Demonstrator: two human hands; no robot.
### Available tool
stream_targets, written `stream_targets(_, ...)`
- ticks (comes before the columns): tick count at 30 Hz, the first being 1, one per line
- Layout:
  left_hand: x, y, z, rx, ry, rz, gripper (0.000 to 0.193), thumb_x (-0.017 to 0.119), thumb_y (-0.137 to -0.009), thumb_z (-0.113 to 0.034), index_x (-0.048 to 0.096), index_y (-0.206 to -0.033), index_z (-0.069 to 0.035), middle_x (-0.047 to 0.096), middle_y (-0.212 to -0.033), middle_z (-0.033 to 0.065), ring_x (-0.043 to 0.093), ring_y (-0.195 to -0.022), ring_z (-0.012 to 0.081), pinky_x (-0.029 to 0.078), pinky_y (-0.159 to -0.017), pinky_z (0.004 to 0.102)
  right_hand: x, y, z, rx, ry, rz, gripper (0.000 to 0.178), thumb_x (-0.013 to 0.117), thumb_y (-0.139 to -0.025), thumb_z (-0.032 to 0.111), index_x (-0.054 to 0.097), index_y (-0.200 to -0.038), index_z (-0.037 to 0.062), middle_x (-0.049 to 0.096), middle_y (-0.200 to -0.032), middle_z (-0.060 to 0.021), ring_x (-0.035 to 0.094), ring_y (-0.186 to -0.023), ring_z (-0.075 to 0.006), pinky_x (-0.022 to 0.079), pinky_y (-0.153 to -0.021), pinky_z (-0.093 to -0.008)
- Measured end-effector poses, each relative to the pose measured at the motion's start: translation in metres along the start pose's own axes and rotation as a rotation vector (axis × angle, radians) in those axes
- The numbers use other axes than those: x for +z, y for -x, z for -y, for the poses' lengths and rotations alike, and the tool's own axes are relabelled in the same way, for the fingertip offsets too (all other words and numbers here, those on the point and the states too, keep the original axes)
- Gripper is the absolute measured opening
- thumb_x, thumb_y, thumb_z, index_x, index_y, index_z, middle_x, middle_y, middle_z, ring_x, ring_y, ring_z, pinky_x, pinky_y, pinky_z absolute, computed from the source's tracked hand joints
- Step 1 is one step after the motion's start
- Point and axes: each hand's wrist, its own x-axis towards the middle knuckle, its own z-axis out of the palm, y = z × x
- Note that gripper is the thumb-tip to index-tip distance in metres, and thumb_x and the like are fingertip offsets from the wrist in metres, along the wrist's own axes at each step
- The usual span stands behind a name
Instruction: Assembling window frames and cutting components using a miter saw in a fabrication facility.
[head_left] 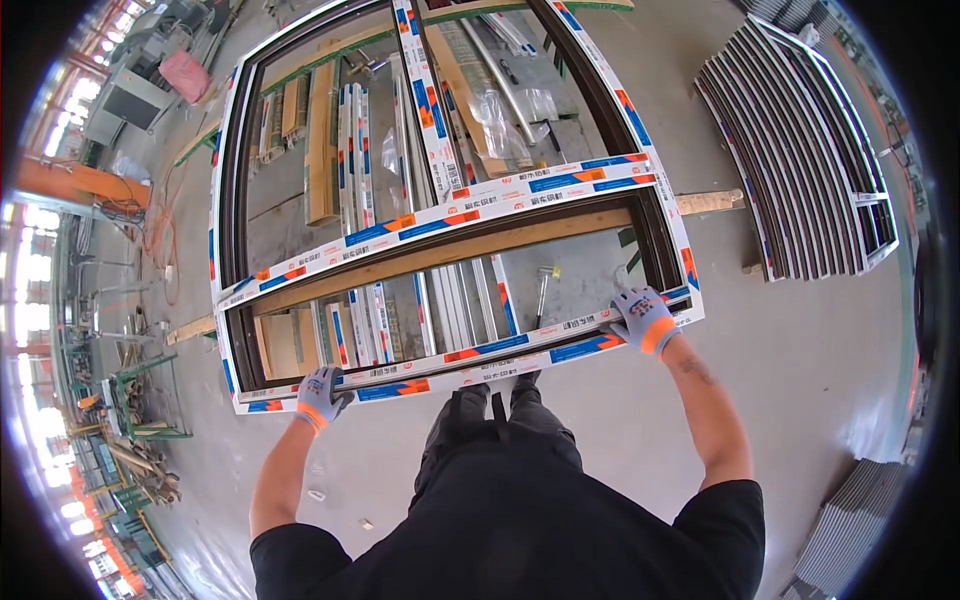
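A large window frame [420, 385] of dark profiles, covered in white film with blue and orange prints, lies in front of me. A crossbar [470, 208] and an upright bar [428, 100] divide it. My left hand [322, 393], in a grey glove with an orange cuff, is closed round the near rail by its left corner. At the right end of that rail my right hand [642, 313], gloved alike, has its fingers curled over the edge. Both palms and some fingertips are hidden. Whether a separate strip lies along the near rail, I cannot tell.
Wooden beams [710, 202] run beneath the frame. Through its openings show film-wrapped profiles [355, 150], boards and a hammer-like tool [543, 290]. A stack of dark frames [800, 150] stands at right, grey profiles [850, 530] at lower right. Green racks [150, 400] and machines are at left.
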Motion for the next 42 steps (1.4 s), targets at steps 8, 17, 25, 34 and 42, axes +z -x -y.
stream_targets(8, -0.026, 0.0, -0.028, 0.075, -0.152, 0.19, 0.087, 0.074, -0.069, -0.058, 0.048, -0.129, -0.002, 0.053, -0.123, 0.018, 0.048, -0.119, 0.0349, 0.036, -0.103, 0.0431, -0.04, 0.019, 0.014, -0.178, 0.063, 0.025, 0.078, 0.071, -0.07, 0.06, 0.055, -0.12, 0.0025, 0.055, -0.123, -0.0174, 0.051, -0.117, -0.0328, 0.036, -0.101, -0.0417)
stream_targets(17, 0.018, -0.048, -0.154, 0.103, -0.149, 0.102, 0.102, 0.064, -0.071, -0.071, 0.043, -0.135, 0.006, 0.052, -0.129, 0.0184, 0.049, -0.12, 0.0331, 0.035, -0.107, 0.0409, 0.01, 0.012, -0.001, -0.153, 0.117, -0.11, 0.047, 0.063, -0.081, 0.042, 0.06, -0.11, 0.0054, 0.061, -0.103, -0.0104, 0.057, -0.102, -0.029, 0.04, -0.096, -0.0428)
stream_targets(25, 0.041, -0.052, -0.145, 0.029, -0.233, 0.103, 0.092, 0.056, -0.074, -0.075, 0.053, -0.129, -0.002, 0.058, -0.127, 0.0144, 0.053, -0.118, 0.0293, 0.037, -0.105, 0.0389, -0.001, 0.028, 0.007, -0.043, 0.014, -0.113, 0.067, 0.069, -0.07, 0.053, 0.06, -0.114, 0.0028, 0.06, -0.108, -0.0128, 0.055, -0.11, -0.0328, 0.036, -0.104, -0.046)
stream_targets(34, 0.043, -0.051, -0.146, 0.013, -0.112, -0.063, 0.067, 0.077, -0.063, -0.048, 0.058, -0.112, -0.008, 0.06, -0.107, 0.013, 0.059, -0.101, 0.0312, 0.047, -0.089, 0.0414, -0.013, 0.007, 0.047, -0.165, 0.012, -0.097, 0.07, 0.069, -0.071, 0.058, 0.059, -0.118, 0.0077, 0.06, -0.117, -0.0147, 0.055, -0.113, -0.0306, 0.041, -0.1, -0.045)
stream_targets(42, 0.056, -0.059, -0.141, 0.102, -0.107, -0.221, 0.065, 0.081, -0.061, -0.044, 0.059, -0.111, -0.009, 0.062, -0.101, 0.0121, 0.06, -0.096, 0.0317, 0.049, -0.085, 0.0431, 0.015, 0.01, 0.041, -0.141, -0.06, -0.217, 0.052, 0.066, -0.075, 0.056, 0.064, -0.093, 0.0081, 0.063, -0.084, -0.0081, 0.063, -0.081, -0.027, 0.05, -0.074, -0.0377)
